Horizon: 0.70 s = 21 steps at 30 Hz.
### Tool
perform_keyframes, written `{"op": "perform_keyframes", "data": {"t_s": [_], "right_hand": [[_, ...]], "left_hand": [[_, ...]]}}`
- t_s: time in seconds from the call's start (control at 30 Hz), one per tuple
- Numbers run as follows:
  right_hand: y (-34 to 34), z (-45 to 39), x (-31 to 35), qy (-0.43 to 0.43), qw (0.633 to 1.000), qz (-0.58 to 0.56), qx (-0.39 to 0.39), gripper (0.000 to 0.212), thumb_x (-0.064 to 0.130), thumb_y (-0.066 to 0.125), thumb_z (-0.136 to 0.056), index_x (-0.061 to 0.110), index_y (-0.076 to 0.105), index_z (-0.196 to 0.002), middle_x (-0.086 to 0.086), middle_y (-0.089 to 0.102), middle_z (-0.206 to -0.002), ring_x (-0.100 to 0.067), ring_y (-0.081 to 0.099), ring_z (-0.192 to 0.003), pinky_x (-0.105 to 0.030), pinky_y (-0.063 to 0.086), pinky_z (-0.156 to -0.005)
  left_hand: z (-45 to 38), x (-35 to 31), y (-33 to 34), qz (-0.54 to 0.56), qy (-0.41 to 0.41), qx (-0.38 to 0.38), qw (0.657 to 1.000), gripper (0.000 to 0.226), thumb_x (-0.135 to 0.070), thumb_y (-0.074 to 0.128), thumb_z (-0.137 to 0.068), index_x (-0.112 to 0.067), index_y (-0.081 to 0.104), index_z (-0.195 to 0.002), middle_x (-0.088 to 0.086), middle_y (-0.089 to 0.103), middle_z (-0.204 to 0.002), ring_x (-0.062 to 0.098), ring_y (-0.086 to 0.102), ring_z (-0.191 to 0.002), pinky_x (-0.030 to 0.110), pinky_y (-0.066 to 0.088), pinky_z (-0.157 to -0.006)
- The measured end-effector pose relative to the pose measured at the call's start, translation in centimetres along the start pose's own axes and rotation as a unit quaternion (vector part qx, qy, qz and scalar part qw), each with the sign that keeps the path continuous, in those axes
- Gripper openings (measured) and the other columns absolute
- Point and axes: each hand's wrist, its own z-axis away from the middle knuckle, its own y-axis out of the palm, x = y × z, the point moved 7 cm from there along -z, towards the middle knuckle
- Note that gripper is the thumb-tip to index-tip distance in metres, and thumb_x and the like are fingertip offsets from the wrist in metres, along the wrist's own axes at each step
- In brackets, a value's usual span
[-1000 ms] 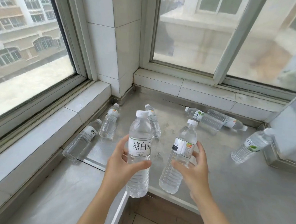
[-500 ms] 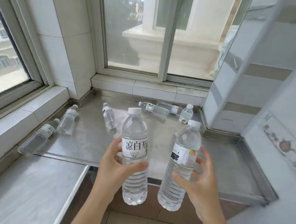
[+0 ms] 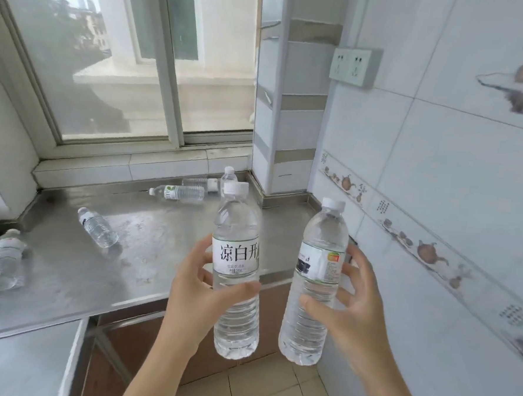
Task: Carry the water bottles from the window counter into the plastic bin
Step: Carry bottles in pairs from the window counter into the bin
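My left hand (image 3: 198, 289) grips an upright clear water bottle (image 3: 236, 276) with a white label and black characters. My right hand (image 3: 351, 304) holds a second clear bottle (image 3: 314, 286), tilted slightly, with a white and orange label. Both bottles hang in the air past the front edge of the steel window counter (image 3: 147, 246). More bottles lie on the counter: one at mid left (image 3: 97, 227), one at the far left (image 3: 4, 260), and two near the back (image 3: 179, 192). Another stands upright (image 3: 228, 175) at the back corner. No plastic bin is in view.
A tiled wall (image 3: 457, 185) with a double socket (image 3: 354, 66) runs close on the right. A tiled pillar (image 3: 286, 123) stands at the counter's back right corner. Windows (image 3: 133, 67) rise behind the counter. Beige floor tiles (image 3: 261, 387) show below my hands.
My view has turned to the right, and both hands have carried their bottles away from the counter toward the right wall. The grips are unchanged.
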Motion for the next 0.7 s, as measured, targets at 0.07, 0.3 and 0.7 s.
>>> {"op": "perform_keyframes", "data": {"t_s": [0.07,0.3,0.7], "right_hand": [[-1.6,2.8,0.8,0.002,0.999,0.011,-0.031,0.098,0.002,0.085,-0.058,0.052,0.041,-0.130,0.020,0.062,-0.110,-0.008,0.065,-0.101,-0.043,0.055,-0.085],[-7.1,12.6,2.8,0.017,0.990,0.056,-0.131,0.097,0.001,0.085,-0.059,0.061,0.042,-0.121,0.016,0.059,-0.120,-0.008,0.065,-0.102,-0.039,0.056,-0.080],[-21.1,28.5,6.2,0.004,0.934,0.081,-0.348,0.101,-0.007,0.084,-0.059,0.059,0.044,-0.123,0.023,0.060,-0.117,0.002,0.065,-0.099,-0.025,0.054,-0.071]], "left_hand": [[1.8,-0.5,0.6,0.008,0.010,0.033,0.999,0.079,-0.031,0.090,-0.045,-0.047,0.059,-0.116,-0.013,0.072,-0.103,0.013,0.068,-0.085,0.027,0.053,-0.070],[7.5,-1.5,5.0,0.035,0.017,0.166,0.985,0.076,-0.037,0.089,-0.044,-0.045,0.061,-0.115,-0.010,0.074,-0.103,0.017,0.069,-0.096,0.038,0.055,-0.079],[18.6,-6.6,19.0,0.043,0.062,0.351,0.933,0.089,-0.043,0.088,-0.037,-0.048,0.060,-0.120,-0.007,0.072,-0.106,0.021,0.069,-0.088,0.040,0.057,-0.077]]}}
